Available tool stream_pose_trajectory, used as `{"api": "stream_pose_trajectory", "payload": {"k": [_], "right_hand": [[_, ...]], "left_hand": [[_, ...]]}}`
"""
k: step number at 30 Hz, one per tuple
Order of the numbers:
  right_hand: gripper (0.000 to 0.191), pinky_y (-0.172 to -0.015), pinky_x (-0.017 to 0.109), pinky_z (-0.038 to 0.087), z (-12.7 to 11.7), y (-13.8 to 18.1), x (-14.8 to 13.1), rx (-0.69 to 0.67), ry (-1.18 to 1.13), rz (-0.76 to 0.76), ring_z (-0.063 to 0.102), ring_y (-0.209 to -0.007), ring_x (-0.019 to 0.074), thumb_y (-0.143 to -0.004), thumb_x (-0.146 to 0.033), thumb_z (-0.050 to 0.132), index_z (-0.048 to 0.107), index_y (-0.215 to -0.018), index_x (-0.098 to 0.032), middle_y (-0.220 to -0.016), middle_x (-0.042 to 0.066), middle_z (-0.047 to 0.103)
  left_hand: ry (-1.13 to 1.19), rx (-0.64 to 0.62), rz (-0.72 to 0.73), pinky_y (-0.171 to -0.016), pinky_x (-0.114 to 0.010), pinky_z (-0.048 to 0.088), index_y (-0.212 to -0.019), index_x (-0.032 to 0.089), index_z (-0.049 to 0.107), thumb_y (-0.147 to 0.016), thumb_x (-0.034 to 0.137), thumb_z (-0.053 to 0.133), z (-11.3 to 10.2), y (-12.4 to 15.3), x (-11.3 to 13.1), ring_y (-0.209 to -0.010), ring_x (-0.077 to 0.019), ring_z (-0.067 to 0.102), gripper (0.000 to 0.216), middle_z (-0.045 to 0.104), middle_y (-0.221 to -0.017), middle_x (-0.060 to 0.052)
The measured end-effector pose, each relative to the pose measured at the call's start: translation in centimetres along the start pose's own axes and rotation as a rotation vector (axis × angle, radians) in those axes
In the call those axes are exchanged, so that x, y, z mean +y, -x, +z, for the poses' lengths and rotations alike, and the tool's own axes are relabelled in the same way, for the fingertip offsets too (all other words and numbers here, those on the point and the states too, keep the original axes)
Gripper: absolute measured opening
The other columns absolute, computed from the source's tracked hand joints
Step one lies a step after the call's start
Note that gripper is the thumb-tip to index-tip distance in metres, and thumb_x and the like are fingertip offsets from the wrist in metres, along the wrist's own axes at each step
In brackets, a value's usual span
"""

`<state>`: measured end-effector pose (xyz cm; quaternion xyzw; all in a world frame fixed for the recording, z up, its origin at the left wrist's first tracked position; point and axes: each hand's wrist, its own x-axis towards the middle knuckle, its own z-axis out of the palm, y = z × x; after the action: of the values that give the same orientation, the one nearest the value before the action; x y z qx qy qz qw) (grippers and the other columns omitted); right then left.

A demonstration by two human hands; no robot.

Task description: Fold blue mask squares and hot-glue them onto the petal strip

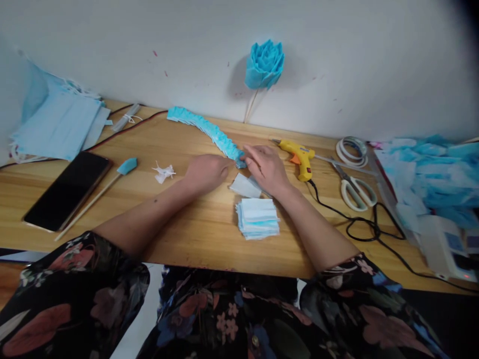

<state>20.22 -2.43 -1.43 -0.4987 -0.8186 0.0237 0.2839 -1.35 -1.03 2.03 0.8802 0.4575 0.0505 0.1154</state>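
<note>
A curved row of overlapping folded blue fabric pieces (211, 130) runs across the wooden table toward me. My left hand (205, 173) is at its near end, fingers curled under and the forefinger reaching to the last piece; what the curled fingers hold, if anything, is hidden. From the other side my right hand (267, 167) has its fingertips closed on that last folded blue piece (241, 162). Just below the right hand lie loose pale squares (244, 185) and a stack of cut mask squares (258, 219).
Right of my hands are a yellow glue gun (299, 157), scissors (355, 192), tape rolls (352, 151) and a heap of blue scraps (434, 179). On the left lie a phone (67, 192), a petal-tipped stick (93, 202) and masks (56, 122). A blue flower (265, 65) leans against the wall.
</note>
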Motion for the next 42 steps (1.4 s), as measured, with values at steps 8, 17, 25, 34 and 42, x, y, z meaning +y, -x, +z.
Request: {"api": "stream_pose_trajectory", "payload": {"k": [8,17,25,34,42], "right_hand": [[0.046,-0.095,0.048,0.047,0.08,-0.32,-0.41,-0.033,0.030,0.012,0.066,-0.108,0.0290,-0.106,-0.040,0.032,0.060,-0.136,-0.020,-0.110,0.010,0.078],[0.051,-0.095,0.047,0.050,0.50,-0.30,0.01,-0.006,-0.048,0.014,0.067,-0.106,0.0269,-0.106,-0.047,0.028,0.061,-0.136,-0.022,-0.110,0.009,0.077],[0.054,-0.103,0.048,0.049,-0.23,0.01,-0.45,0.154,-0.088,0.104,0.065,-0.110,0.0260,-0.106,-0.048,0.025,0.055,-0.144,-0.024,-0.109,0.009,0.076],[0.058,-0.096,0.048,0.051,0.59,-0.24,-0.43,0.010,-0.043,0.040,0.065,-0.111,0.0275,-0.105,-0.055,0.024,0.061,-0.137,-0.023,-0.112,0.010,0.076],[0.056,-0.098,0.047,0.050,0.22,-0.25,-0.14,0.128,-0.074,0.121,0.065,-0.107,0.0267,-0.106,-0.053,0.025,0.061,-0.135,-0.022,-0.105,0.009,0.077]], "left_hand": [[0.085,0.029,-0.072,-0.079,-0.030,0.051,-0.129,0.029,0.071,-0.094,0.024,0.041,-0.15,0.02,0.00,-0.098,-0.0214,0.071,0.046,0.078,-0.111,-0.005],[-0.017,-0.032,-0.032,-0.080,-0.033,0.051,-0.130,0.028,0.069,-0.095,0.022,0.040,-0.28,0.00,0.52,-0.105,-0.0253,0.071,0.046,0.076,-0.119,-0.008],[-0.031,-0.029,-0.023,-0.081,-0.033,0.050,-0.130,0.028,0.069,-0.096,0.022,0.039,-0.26,0.05,0.44,-0.106,-0.0252,0.071,0.046,0.075,-0.121,-0.007],[-0.045,-0.019,0.003,-0.081,-0.034,0.050,-0.127,0.026,0.069,-0.096,0.021,0.039,0.00,-0.03,0.32,-0.104,-0.0256,0.071,0.044,0.076,-0.116,-0.008],[-0.037,-0.030,-0.010,-0.082,-0.035,0.051,-0.129,0.027,0.069,-0.096,0.022,0.037,-0.19,-0.02,0.34,-0.106,-0.0261,0.071,0.047,0.076,-0.118,-0.008]]}}
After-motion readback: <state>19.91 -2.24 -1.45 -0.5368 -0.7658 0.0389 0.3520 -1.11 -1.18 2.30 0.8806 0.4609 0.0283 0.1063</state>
